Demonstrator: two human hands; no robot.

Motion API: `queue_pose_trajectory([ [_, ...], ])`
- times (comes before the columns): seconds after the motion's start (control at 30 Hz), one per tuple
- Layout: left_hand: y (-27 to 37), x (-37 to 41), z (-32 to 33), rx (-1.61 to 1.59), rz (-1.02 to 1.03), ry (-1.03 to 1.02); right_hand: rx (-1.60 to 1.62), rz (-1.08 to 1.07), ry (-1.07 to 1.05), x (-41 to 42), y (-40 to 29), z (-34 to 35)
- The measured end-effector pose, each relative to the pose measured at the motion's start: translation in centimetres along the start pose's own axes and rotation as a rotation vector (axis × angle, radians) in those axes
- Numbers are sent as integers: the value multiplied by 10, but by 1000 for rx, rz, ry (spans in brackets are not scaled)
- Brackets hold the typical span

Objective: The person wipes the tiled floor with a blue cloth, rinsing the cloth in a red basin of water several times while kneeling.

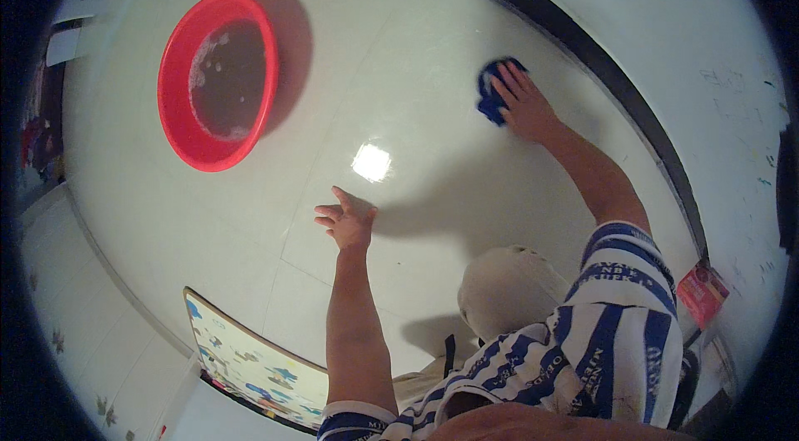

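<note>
My right hand point(527, 105) lies with its fingers spread over a dark blue cloth point(492, 91), pressed flat on the pale tiled floor point(399, 54) near the wall. My left hand point(347, 220) is at the lower middle, fingers apart and holding nothing; whether it touches the floor I cannot tell. Up and to the left of it stands a red plastic basin point(171, 91) with dark, sudsy water point(232, 82) inside. My bent knee in light trousers point(509, 291) is on the near side, between my two arms.
A wall with a dark skirting strip point(580, 41) curves along the right. A board with a colourful pattern point(249, 360) stands at the lower left. Beside the wall at lower right is a red packet point(703, 293). Dark and coloured items point(44, 123) sit at the far left edge.
</note>
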State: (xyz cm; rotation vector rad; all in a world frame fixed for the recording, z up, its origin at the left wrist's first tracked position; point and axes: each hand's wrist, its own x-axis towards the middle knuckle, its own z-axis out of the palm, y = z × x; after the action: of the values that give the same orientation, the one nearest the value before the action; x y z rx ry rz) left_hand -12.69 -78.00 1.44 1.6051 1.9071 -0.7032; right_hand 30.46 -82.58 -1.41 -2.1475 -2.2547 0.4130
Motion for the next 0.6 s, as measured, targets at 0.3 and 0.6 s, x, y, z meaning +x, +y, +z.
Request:
queue_pose_trajectory([
  [0.3, 6, 3, 6, 17, -15, -3, 200, -15, -19, -47, -23, 37],
  [0.6, 18, -7, 2, 16, -23, 24, -114, -93, 54, 284, -90, -27],
])
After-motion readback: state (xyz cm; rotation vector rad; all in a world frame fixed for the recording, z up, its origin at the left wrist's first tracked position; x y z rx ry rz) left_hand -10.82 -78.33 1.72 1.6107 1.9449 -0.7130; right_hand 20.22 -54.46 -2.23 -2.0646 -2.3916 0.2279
